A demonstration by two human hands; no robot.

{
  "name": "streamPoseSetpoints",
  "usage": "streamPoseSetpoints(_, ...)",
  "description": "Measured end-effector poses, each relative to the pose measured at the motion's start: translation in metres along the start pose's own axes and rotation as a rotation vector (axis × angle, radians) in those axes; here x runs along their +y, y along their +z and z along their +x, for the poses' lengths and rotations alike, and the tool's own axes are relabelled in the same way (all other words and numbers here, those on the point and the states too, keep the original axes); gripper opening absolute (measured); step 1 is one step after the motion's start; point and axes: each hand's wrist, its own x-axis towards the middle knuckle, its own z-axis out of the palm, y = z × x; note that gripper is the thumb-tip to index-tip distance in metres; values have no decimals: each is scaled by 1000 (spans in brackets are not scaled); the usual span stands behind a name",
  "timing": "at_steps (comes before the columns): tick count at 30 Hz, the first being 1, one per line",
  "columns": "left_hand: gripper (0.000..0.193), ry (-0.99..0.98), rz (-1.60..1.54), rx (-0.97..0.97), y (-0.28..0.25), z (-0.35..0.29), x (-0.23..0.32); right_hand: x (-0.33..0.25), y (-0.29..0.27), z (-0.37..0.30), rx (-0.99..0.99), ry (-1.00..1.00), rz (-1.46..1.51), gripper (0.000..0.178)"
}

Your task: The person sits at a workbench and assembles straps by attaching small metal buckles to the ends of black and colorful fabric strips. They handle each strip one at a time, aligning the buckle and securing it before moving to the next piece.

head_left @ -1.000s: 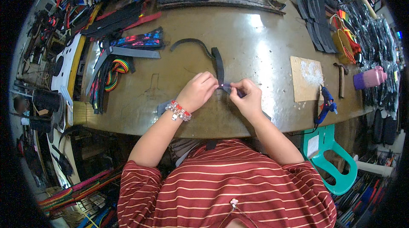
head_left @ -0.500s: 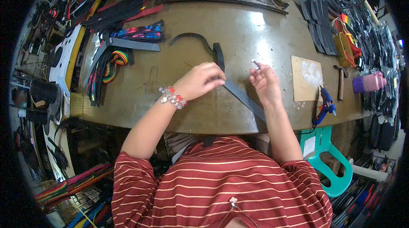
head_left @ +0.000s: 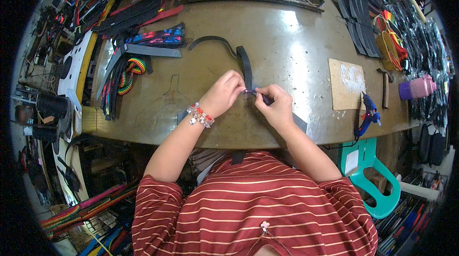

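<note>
My left hand [head_left: 224, 94] has thumb and fingertips closed on the end of a dark strap, most of it covered by my hands. Close beside it, my right hand [head_left: 276, 107] pinches a slim dark piece [head_left: 268, 99] whose tip meets the left fingertips; its kind is unclear. Grey-black strap material [head_left: 300, 123] emerges from under my right wrist, and some more shows by my left wrist. Just beyond my fingertips lies a black webbing strap [head_left: 245, 65], with a thin curved black band [head_left: 210, 38] running off to its left.
On the right, a cardboard piece [head_left: 340, 96] with whitish residue lies beside a blue glue gun [head_left: 367, 116], a hammer [head_left: 385, 88] and a purple-pink bottle [head_left: 417, 87]. Patterned straps [head_left: 158, 36] are heaped at left. A green plastic chair [head_left: 382, 179] stands at the table's near right.
My right hand has come left and down to meet my left hand, its fingers now pinching at the strap end. The left hand has shifted slightly left.
</note>
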Motion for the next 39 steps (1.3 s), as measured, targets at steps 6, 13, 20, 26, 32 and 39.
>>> streamPoseSetpoints(6,14,-28,-292,-132,-12,1,-7,16,-1,7,30,345,524,5)
streamPoseSetpoints(13,25,331,161,-375,-23,67,38,20,-119,55,106,286,1362,37)
streamPoseSetpoints(20,13,357,-212,-350,-54,81,12,-27,-152,47,238,-190,899,12)
streamPoseSetpoints(26,15,464,59,-564,-46,64,-18,24,-36,1,94,430,596,7)
streamPoseSetpoints(32,21,-49,64,-256,-18,55,6,19,-41,26,72,407,702,8)
streamPoseSetpoints(39,16,-212,215,56,25,47,2,25,-9,33,86,419,431,7)
